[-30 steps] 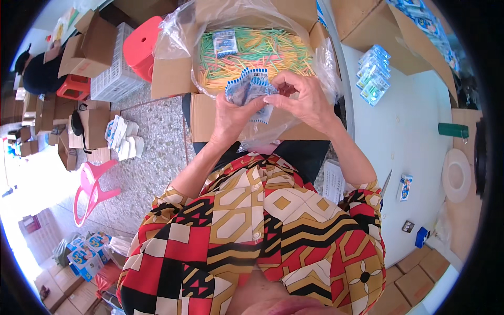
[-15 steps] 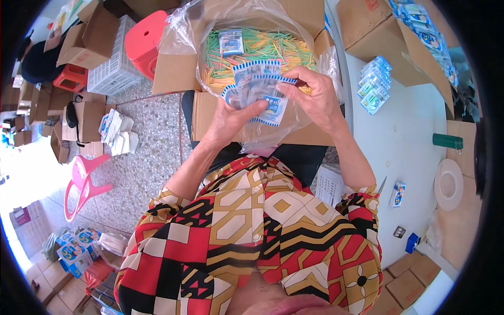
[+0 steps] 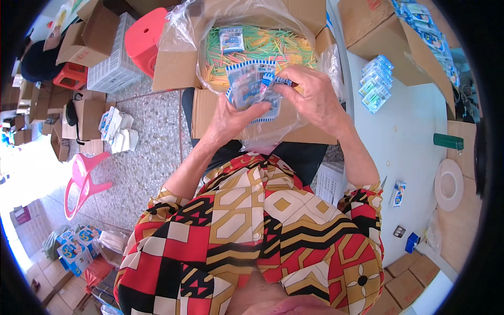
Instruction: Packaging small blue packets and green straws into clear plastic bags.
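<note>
In my left hand (image 3: 231,118) is a small fan of clear plastic packets (image 3: 245,84) with blue-and-white striped edges, the thumb pressed across their front. My right hand (image 3: 313,97) pinches the striped top edge of the nearest packet (image 3: 274,83), which is bent over at the fingers. Both hands are above the near side of a cardboard box (image 3: 210,113) lined with a clear plastic bag (image 3: 184,26). Thin sticks (image 3: 273,44) in green, yellow, pink and orange fill the box. Another striped packet (image 3: 231,40) lies on the sticks at the back left.
On the white table (image 3: 399,152) to my right are a row of filled packets (image 3: 376,84), an open carton (image 3: 388,47), a green object (image 3: 448,141) and a white lid-like disc (image 3: 449,185). A red stool (image 3: 144,39), white crate (image 3: 110,63) and pink stool (image 3: 84,176) stand at left.
My right fingers have curled and moved slightly left, folding over the top edge of the front packet. The fan of packets in my left hand has tilted and shifted a little left.
</note>
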Tool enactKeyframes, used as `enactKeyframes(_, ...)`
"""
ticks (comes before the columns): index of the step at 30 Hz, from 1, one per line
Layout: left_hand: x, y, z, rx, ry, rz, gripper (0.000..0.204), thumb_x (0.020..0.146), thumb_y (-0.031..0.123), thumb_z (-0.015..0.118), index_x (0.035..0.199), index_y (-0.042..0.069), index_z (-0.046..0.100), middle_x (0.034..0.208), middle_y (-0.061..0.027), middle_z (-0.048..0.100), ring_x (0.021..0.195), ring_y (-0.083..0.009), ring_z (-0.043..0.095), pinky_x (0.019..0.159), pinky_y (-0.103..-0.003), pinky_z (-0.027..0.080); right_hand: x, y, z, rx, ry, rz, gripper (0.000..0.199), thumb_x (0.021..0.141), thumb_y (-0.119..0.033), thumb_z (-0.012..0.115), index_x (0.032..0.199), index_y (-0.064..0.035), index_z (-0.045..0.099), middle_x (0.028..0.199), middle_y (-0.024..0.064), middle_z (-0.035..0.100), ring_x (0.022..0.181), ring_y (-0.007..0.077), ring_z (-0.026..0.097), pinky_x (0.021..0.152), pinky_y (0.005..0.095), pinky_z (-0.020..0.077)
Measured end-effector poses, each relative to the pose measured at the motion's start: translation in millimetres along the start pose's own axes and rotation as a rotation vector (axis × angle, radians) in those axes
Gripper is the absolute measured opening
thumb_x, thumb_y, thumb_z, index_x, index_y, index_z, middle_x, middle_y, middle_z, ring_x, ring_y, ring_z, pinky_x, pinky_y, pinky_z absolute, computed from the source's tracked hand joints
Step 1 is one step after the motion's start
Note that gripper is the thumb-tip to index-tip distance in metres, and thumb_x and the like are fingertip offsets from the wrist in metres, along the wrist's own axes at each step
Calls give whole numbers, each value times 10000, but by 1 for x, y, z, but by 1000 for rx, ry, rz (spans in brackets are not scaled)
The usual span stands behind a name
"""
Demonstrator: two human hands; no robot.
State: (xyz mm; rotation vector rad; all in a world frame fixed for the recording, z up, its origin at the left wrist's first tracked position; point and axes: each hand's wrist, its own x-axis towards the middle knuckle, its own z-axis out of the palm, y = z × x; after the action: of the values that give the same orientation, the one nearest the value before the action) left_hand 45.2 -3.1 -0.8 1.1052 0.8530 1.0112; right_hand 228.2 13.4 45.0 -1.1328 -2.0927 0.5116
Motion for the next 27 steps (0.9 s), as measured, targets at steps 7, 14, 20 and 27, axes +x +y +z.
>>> enactKeyframes(7, -2, -5, -7, 51, 96, 21, 271, 732, 41, 698, 991, 13, 626, 879, -7, 635, 791, -60, 552, 731, -236, 467, 2, -16, -1, 25, 152, -33, 288, 661, 4, 715, 924, -36, 602, 957, 73, 583, 740, 170, 579, 612, 268, 472)
enactKeyframes(14, -2, -7, -8, -70, 70, -32, 355, 698, 23, 727, 1030, 20, 602, 907, -5, 629, 819, -67, 555, 746, -245, 473, -2, -25, -2, -70, 131, -162, 348, 637, -5, 721, 959, -60, 602, 999, 68, 559, 834, 191, 590, 640, 289, 487)
enactKeyframes(20, -3, -16, -10, -36, 55, 13, 414, 693, 32, 738, 1073, 22, 577, 945, -11, 622, 849, -78, 554, 778, -259, 473, -2, -27, -2, -189, 88, -132, 312, 640, -20, 714, 925, -60, 591, 976, 76, 558, 844, 256, 599, 669, 325, 492)
enactKeyframes(27, -3, -16, -9, -36, 75, 21, 414, 699, 30, 733, 1084, 20, 580, 956, -11, 622, 858, -80, 552, 789, -261, 469, -7, -20, 0, -229, 114, -134, 287, 641, -30, 723, 889, -58, 581, 942, 65, 562, 817, 242, 599, 655, 320, 490)
